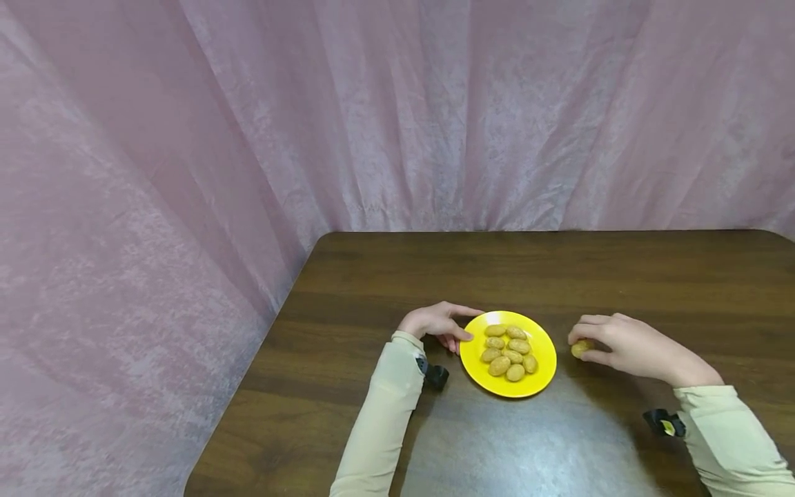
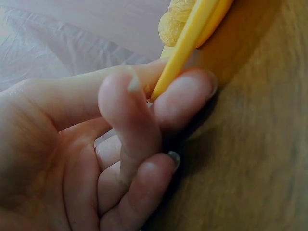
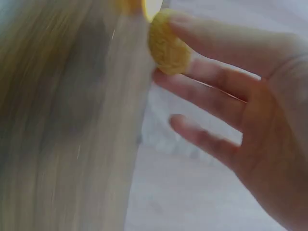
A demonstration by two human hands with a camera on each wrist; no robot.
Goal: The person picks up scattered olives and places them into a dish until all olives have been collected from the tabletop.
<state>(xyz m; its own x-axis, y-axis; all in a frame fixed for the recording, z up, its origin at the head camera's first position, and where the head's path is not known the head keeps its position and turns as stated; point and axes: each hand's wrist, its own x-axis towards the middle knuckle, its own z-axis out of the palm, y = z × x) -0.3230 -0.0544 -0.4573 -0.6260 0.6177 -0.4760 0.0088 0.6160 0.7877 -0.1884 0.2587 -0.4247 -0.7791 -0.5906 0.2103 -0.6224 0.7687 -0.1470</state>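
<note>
A round yellow plate (image 1: 545,369) lies on the table with several oval, tan-yellow walnuts (image 1: 499,366) grouped on it. My left hand (image 1: 437,323) pinches the plate's left rim, thumb on top. In the left wrist view, the rim of the plate (image 2: 180,53) runs between thumb and fingers, and some walnuts (image 2: 172,30) show above it. Right of the plate, apart from it, my right hand (image 1: 633,344) holds one walnut (image 1: 581,348) by the fingertips. That walnut (image 3: 168,42) shows a wrinkled shell in the right wrist view, pinched between thumb and fingers.
The brown wooden table (image 1: 348,304) has rounded far corners. Pink curtains (image 1: 397,124) hang behind it and along its left side. Black wrist cameras sit on both sleeves, the left camera (image 1: 436,376) close to the plate.
</note>
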